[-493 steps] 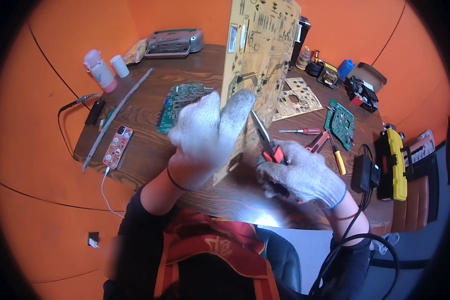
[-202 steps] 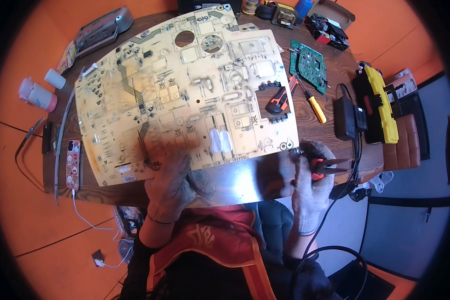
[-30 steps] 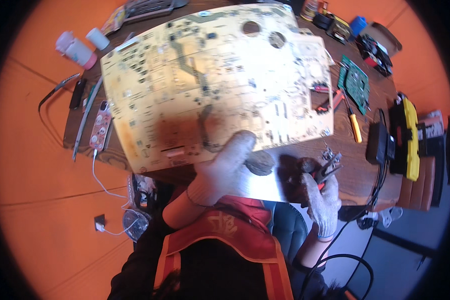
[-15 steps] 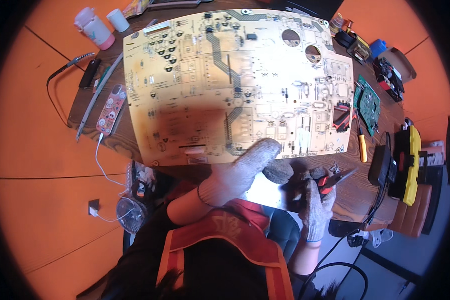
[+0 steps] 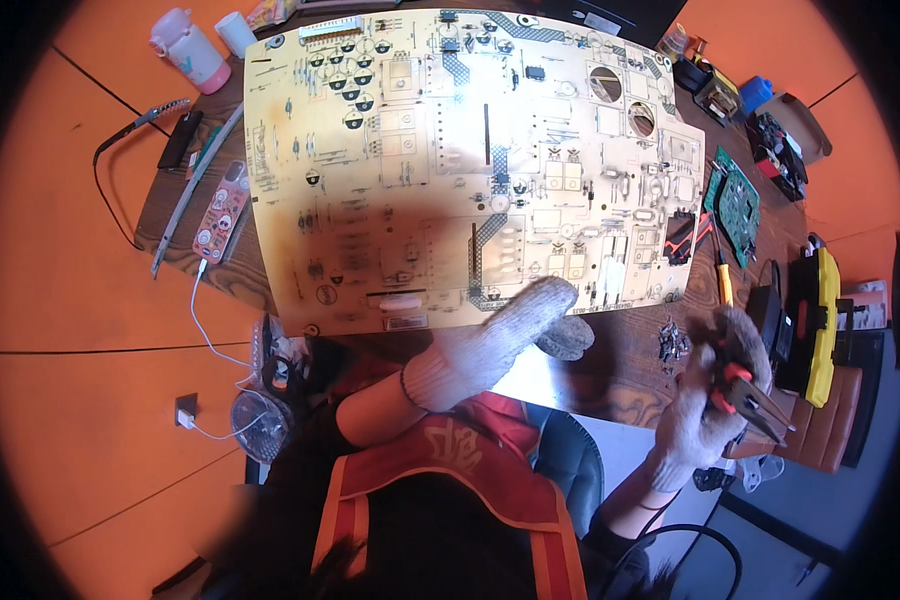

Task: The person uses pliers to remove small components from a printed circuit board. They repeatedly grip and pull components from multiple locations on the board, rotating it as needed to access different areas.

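A large yellowish circuit board [image 5: 390, 130] with printed markings and a brown scorched-looking area is held tilted over the table. My left hand [image 5: 505, 335], in a knitted work glove, grips its near edge, one part of the glove lying over the board and another below. Out to the right of the board, my gloved right hand [image 5: 715, 400] is closed around a pair of red-handled pliers [image 5: 755, 408]. The dark jaws point down to the right, apart from the board. A small heap of loose metal-looking parts [image 5: 673, 342] lies on the table between the right hand and the board.
On the wooden table [image 5: 620, 385], a green circuit board [image 5: 735, 210] and a yellow-handled screwdriver [image 5: 725, 285] lie right of the board. Further right is a yellow-edged black case [image 5: 820, 330]. A phone [image 5: 220, 215] on a charging cable and a pink-and-white bottle [image 5: 192, 55] are at left.
My right hand has moved right and nearer me with the pliers, away from the board, uncovering the loose parts. The board has shifted and changed tilt slightly, my left hand still on its edge.
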Available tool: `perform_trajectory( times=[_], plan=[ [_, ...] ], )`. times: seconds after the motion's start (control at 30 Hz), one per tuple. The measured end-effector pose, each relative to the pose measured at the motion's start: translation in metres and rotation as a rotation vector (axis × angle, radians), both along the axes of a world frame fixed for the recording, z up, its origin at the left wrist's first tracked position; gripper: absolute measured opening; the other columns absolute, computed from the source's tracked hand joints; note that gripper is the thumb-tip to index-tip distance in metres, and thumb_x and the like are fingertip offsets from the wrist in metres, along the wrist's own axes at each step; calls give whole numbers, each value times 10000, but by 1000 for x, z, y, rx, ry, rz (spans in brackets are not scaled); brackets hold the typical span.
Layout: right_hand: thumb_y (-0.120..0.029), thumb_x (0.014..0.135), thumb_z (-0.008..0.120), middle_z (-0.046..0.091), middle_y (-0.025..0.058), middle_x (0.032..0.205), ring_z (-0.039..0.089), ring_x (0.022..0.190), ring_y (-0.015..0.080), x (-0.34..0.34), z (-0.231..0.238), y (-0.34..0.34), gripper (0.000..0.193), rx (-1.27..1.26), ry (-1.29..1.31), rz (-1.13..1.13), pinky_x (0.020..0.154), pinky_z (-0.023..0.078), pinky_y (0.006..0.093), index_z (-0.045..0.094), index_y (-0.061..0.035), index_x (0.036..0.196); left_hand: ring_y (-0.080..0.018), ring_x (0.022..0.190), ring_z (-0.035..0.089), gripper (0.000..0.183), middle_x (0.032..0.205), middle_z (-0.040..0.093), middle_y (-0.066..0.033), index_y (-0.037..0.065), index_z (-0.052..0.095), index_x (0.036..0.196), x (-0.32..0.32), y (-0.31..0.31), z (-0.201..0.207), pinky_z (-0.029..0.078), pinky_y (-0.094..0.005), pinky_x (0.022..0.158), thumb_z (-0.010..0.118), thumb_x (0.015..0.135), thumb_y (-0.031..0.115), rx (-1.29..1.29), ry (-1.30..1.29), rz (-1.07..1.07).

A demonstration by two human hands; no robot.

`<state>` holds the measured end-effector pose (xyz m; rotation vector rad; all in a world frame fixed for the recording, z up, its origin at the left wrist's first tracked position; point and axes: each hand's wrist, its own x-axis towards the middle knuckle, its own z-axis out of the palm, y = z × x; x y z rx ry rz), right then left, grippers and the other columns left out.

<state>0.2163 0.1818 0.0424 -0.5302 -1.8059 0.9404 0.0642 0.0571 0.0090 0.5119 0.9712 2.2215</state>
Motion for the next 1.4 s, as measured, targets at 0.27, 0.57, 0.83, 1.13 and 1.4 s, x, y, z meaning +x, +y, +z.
perform_trajectory(
  times=[0.27,0.57,0.83,1.13,1.4],
  plan=[
    [92,727,636,546,174,1256,521,1188,366,-42,40,15,527,844,-525,-77,985,443,429,559,-66,1223,-268,1148,577,530,1299,528,-189,-25,391,1363,6,-1,-1,510,-373,949,563,868,-100,-31,-92,-44],
    [-64,699,658,560,180,1119,546,1064,392,-70,48,19,424,957,-573,-83,894,476,452,597,-67,1119,-187,1013,627,457,1130,626,-139,-27,449,1300,11,-14,29,531,-307,862,607,872,-52,-247,77,-100],
    [-2,691,637,579,151,1088,574,1019,352,-69,53,20,441,1046,-758,-128,844,490,436,561,-65,1121,-193,1041,625,466,1162,626,-140,-35,453,1306,14,-10,22,528,-304,877,591,865,-96,-215,286,74],
    [-225,846,615,623,145,905,644,765,331,-72,69,17,235,551,-1240,146,674,513,422,589,-82,1031,-199,1114,596,496,1249,583,-146,-27,435,1337,8,-1,14,514,-296,923,572,870,-119,-212,66,11],
    [-303,888,562,642,205,893,648,945,340,-57,85,20,301,28,-1291,588,759,493,473,578,-65,1072,-203,1098,601,488,1213,589,-150,-36,443,1336,-2,0,-1,530,-308,926,583,874,-106,-149,164,-13]
  ],
)
